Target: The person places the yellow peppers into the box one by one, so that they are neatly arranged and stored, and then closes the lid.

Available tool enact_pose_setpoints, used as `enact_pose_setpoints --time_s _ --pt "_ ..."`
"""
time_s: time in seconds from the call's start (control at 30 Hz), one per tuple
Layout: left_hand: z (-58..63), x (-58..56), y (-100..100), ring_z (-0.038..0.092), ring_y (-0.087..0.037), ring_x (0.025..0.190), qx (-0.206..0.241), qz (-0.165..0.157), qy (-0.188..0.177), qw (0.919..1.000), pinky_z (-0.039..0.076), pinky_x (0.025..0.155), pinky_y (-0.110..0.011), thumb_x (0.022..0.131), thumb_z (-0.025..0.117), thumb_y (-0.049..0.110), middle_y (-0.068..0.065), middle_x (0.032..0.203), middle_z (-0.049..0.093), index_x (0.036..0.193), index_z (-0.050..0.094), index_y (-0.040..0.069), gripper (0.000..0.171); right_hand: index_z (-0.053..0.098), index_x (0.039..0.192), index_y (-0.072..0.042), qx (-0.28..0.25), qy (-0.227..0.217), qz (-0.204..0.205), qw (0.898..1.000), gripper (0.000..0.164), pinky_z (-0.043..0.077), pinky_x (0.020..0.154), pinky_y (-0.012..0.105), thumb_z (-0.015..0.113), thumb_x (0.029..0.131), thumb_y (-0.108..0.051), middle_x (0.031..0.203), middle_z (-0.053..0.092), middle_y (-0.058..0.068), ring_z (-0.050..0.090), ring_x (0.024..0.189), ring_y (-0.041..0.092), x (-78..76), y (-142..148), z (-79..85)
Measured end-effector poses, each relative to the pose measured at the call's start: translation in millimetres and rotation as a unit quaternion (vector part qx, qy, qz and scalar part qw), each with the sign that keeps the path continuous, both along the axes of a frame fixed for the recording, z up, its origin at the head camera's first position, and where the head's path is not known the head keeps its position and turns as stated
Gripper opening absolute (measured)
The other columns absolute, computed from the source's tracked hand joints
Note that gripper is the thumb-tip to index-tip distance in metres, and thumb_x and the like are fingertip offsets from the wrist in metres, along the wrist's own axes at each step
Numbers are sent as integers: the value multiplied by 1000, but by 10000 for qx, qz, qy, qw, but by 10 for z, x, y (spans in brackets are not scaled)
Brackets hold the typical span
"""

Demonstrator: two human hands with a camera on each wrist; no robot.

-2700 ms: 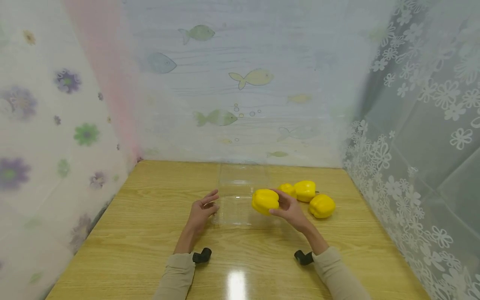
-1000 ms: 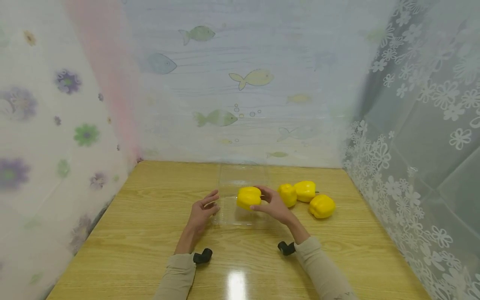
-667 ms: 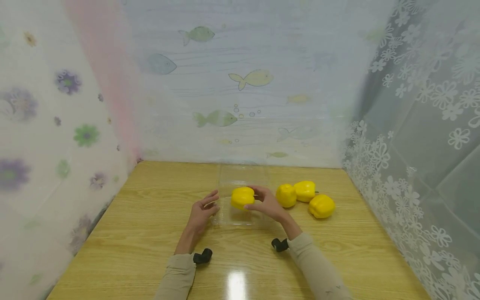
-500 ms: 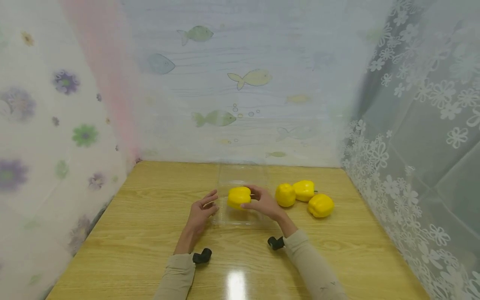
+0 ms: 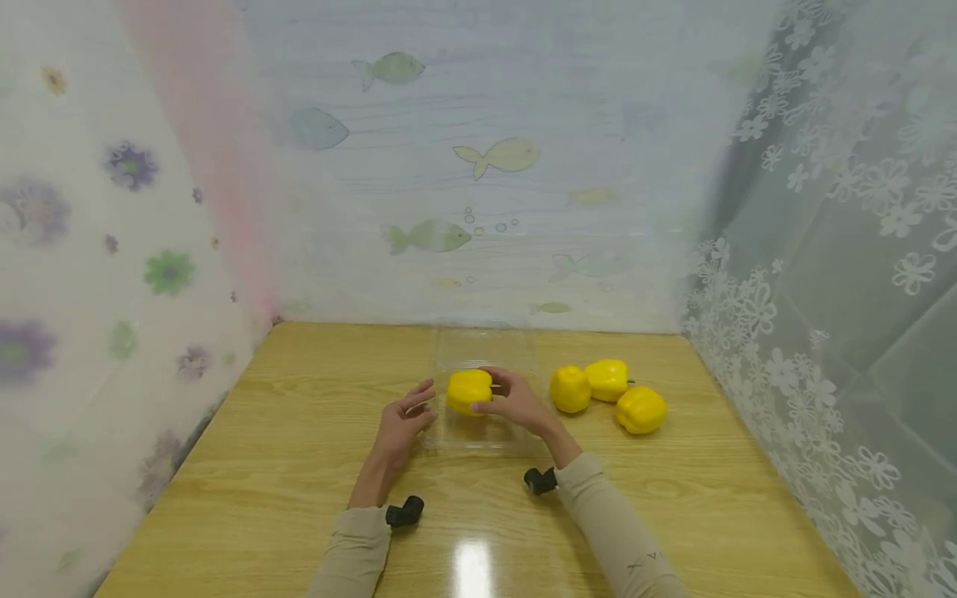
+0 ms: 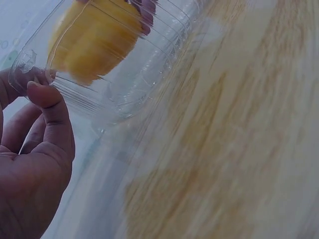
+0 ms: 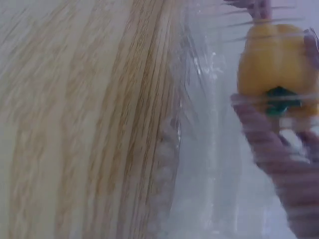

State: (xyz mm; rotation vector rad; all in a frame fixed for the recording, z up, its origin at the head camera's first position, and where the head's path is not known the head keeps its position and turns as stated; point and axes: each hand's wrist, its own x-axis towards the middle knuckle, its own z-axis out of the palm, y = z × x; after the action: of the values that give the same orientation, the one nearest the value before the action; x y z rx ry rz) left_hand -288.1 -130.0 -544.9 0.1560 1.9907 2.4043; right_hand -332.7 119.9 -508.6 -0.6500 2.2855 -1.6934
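Observation:
In the head view my right hand point(image 5: 519, 407) grips a yellow bell pepper point(image 5: 468, 392) over the left part of a clear plastic clamshell container point(image 5: 486, 446). Its lid point(image 5: 486, 342) lies folded back toward the wall. My left hand point(image 5: 399, 428) is at the container's left side; in the left wrist view the thumb and a finger pinch the container's corner rim point(image 6: 30, 67). Through the clear wall the same pepper point(image 6: 97, 42) shows. The pepper's green stem end point(image 7: 281, 97) faces my right palm in the blurred right wrist view.
Three more yellow peppers stand grouped on the wooden table point(image 5: 299, 465) right of the container: a near-left one point(image 5: 571, 389), a rear one point(image 5: 608, 379) and a right one point(image 5: 640, 409). A fish-print sheet point(image 5: 478, 191) hangs behind, with patterned curtains at both sides.
My right hand has carried the pepper leftward, from the container's right side to its left part. The left hand has stayed in place. The nearest loose pepper now shows whole.

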Motion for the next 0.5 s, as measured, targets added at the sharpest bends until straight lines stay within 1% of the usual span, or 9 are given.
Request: enact_pose_setpoints --time_s 0.13,0.27,0.37,0.5 --pt "-5 6 4 53 -15 97 2 -47 1 10000 46 66 -16 92 64 -11 -10 158 45 137 57 -10 45 51 149 -13 17 7 129 9999 66 51 103 47 79 89 -14 146 56 11 58 127 35 -6 -67 2" --pt "-18 14 -1 53 -11 90 62 -91 48 9999 45 65 -16 92 62 -13 -12 158 44 137 56 -12 45 49 150 -10 118 30 134 9998 66 48 106 50 77 91 -15 147 54 13 55 130 38 -14 -115 -20" --pt "-12 11 5 53 -11 90 64 -65 48 9999 46 65 -16 93 62 -13 -13 158 44 136 57 -12 44 48 151 -10 143 47 127 9998 66 47 107 52 77 92 -15 149 53 13 53 131 40 -30 -122 -38" --pt "14 5 14 52 -11 92 19 -16 47 10000 46 65 -16 93 64 -11 -14 158 44 136 58 -12 43 47 152 -11 109 -27 93 9999 66 48 107 51 76 92 -13 151 51 12 52 133 39 -59 -136 -56"
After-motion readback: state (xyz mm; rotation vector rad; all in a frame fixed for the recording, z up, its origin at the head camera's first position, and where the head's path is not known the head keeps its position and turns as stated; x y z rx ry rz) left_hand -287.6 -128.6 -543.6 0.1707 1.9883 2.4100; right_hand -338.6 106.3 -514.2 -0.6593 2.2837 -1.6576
